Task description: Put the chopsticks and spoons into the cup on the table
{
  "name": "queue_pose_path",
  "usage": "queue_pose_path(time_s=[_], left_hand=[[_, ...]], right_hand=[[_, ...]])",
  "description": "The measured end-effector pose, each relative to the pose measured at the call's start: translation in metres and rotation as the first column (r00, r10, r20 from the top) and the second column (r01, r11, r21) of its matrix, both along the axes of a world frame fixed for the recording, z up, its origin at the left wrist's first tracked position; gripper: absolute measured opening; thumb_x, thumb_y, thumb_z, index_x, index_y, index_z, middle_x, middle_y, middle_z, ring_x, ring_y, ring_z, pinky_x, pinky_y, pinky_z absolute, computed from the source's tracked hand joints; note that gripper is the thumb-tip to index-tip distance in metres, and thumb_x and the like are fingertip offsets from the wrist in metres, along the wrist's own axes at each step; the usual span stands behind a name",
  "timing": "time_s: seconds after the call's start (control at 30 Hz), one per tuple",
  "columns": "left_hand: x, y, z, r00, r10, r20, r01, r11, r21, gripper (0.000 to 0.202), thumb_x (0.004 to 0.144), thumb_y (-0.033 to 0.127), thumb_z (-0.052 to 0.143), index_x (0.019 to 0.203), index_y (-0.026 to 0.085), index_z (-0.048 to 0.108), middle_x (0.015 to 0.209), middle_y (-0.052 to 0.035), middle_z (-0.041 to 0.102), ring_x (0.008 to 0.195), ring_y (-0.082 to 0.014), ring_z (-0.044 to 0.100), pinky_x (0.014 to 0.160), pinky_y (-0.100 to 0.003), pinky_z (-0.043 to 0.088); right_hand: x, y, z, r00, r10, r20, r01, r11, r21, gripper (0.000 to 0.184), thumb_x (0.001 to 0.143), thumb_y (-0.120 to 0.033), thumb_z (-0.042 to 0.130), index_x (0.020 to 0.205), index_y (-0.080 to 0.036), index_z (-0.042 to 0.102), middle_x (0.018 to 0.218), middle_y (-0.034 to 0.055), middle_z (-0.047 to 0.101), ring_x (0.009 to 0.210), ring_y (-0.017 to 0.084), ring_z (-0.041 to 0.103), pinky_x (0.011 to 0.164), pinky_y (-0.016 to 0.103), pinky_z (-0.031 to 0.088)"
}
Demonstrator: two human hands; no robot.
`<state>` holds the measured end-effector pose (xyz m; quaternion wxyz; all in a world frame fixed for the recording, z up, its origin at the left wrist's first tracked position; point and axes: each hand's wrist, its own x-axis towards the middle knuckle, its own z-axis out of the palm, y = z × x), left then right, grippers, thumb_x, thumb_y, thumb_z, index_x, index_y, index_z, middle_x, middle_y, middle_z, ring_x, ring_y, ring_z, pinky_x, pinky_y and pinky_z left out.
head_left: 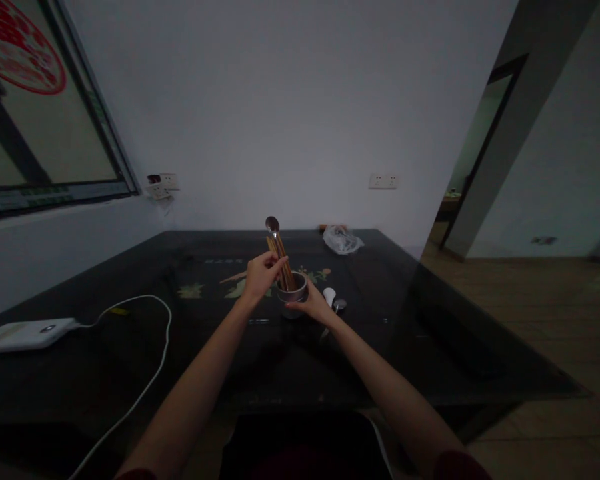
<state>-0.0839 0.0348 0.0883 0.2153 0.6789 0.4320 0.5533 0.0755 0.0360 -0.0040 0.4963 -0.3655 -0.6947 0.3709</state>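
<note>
A grey metal-looking cup (pixel 293 295) is on the dark table, and my right hand (pixel 314 305) is wrapped round its right side. Several wooden chopsticks (pixel 287 275) lean to the left out of the cup. A metal spoon (pixel 273 225) sticks up among them, its bowl at the top. My left hand (pixel 263 272) is closed on the chopsticks just above the rim; whether its fingers also touch the spoon's handle, I cannot tell. Beside my right hand lie a white spoon (pixel 329 294) and a second metal spoon (pixel 339 305).
The glossy black table (pixel 390 333) meets a white wall. A crumpled clear plastic bag (pixel 342 241) lies near the back edge. On the left is a white box-shaped device (pixel 27 335) with a white cable (pixel 166 347). A thin stick (pixel 233 277) lies left of the cup.
</note>
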Motion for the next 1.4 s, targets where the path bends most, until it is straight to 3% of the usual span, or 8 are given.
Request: queue_pose_path(time_s=[0.23, 0.4, 0.57, 0.73, 0.97, 1.17, 1.4], left_hand=[[-0.002, 0.002, -0.002, 0.999, -0.009, 0.048, 0.009, 1.0, -0.012, 0.03, 0.074, 0.044, 0.061, 0.067, 0.018, 0.049, 0.049, 0.0058, 0.051, 0.042, -0.0083, 0.049, 0.044, -0.017, 0.038], [0.0, -0.001, 0.0, 0.999, 0.005, 0.048, -0.006, 1.0, 0.021, 0.03, 0.077, 0.044, 0.058, 0.066, 0.018, 0.046, 0.048, 0.0065, 0.05, 0.043, -0.0081, 0.049, 0.044, -0.017, 0.037], [0.0, -0.002, -0.001, 1.0, 0.01, 0.002, -0.01, 0.999, 0.049, 0.034, 0.082, 0.044, 0.052, 0.062, 0.018, 0.045, 0.048, 0.0059, 0.049, 0.043, -0.0083, 0.049, 0.046, -0.018, 0.037], [-0.001, 0.004, -0.007, 0.997, 0.028, -0.074, -0.024, 0.999, 0.048, 0.038, 0.084, 0.046, 0.049, 0.06, 0.016, 0.054, 0.051, 0.0024, 0.054, 0.049, -0.0105, 0.053, 0.05, -0.02, 0.039], [-0.003, 0.012, -0.01, 0.998, 0.001, -0.059, -0.001, 1.0, 0.011, 0.034, 0.078, 0.046, 0.056, 0.069, 0.014, 0.064, 0.056, 0.0004, 0.059, 0.053, -0.0123, 0.055, 0.051, -0.021, 0.04], [-0.003, 0.016, -0.014, 0.999, -0.04, 0.026, 0.042, 0.998, -0.04, 0.026, 0.071, 0.04, 0.063, 0.078, 0.015, 0.062, 0.067, -0.0025, 0.065, 0.059, -0.015, 0.062, 0.056, -0.024, 0.048], [-0.006, 0.017, -0.021, 0.989, 0.042, -0.143, -0.05, 0.998, -0.049, 0.025, 0.076, 0.043, 0.058, 0.076, 0.017, 0.058, 0.059, -0.0004, 0.065, 0.056, -0.0154, 0.062, 0.055, -0.023, 0.043]], right_hand=[[-0.005, 0.005, -0.008, 0.998, -0.021, -0.06, 0.022, 0.999, 0.027, 0.088, 0.053, -0.03, 0.082, 0.13, -0.02, 0.04, 0.13, 0.0106, 0.051, 0.122, 0.024, 0.048, 0.105, 0.038, 0.034], [-0.008, 0.003, -0.011, 0.996, -0.087, -0.017, 0.088, 0.995, 0.054, 0.088, 0.053, -0.026, 0.082, 0.131, -0.024, 0.041, 0.13, 0.0085, 0.05, 0.124, 0.026, 0.044, 0.106, 0.042, 0.032], [-0.007, 0.0, -0.008, 0.996, -0.094, -0.004, 0.094, 0.992, 0.083, 0.089, 0.052, -0.025, 0.082, 0.131, -0.022, 0.041, 0.131, 0.0098, 0.048, 0.126, 0.028, 0.041, 0.107, 0.045, 0.03], [-0.007, -0.007, -0.005, 0.995, -0.103, -0.007, 0.103, 0.991, 0.083, 0.09, 0.054, -0.024, 0.08, 0.134, -0.022, 0.038, 0.133, 0.0106, 0.046, 0.127, 0.028, 0.04, 0.107, 0.044, 0.031], [-0.007, -0.012, -0.004, 0.996, -0.092, 0.005, 0.091, 0.994, 0.068, 0.088, 0.057, -0.024, 0.078, 0.135, -0.022, 0.036, 0.132, 0.0104, 0.049, 0.124, 0.028, 0.044, 0.104, 0.044, 0.034], [-0.006, -0.013, -0.003, 0.995, -0.101, 0.013, 0.1, 0.993, 0.068, 0.088, 0.058, -0.023, 0.078, 0.135, -0.023, 0.036, 0.133, 0.0104, 0.048, 0.125, 0.028, 0.043, 0.105, 0.044, 0.034], [-0.006, -0.013, -0.004, 0.992, -0.125, 0.03, 0.124, 0.992, 0.037, 0.089, 0.058, -0.027, 0.079, 0.135, -0.021, 0.036, 0.132, 0.0121, 0.049, 0.123, 0.028, 0.046, 0.102, 0.044, 0.037]])
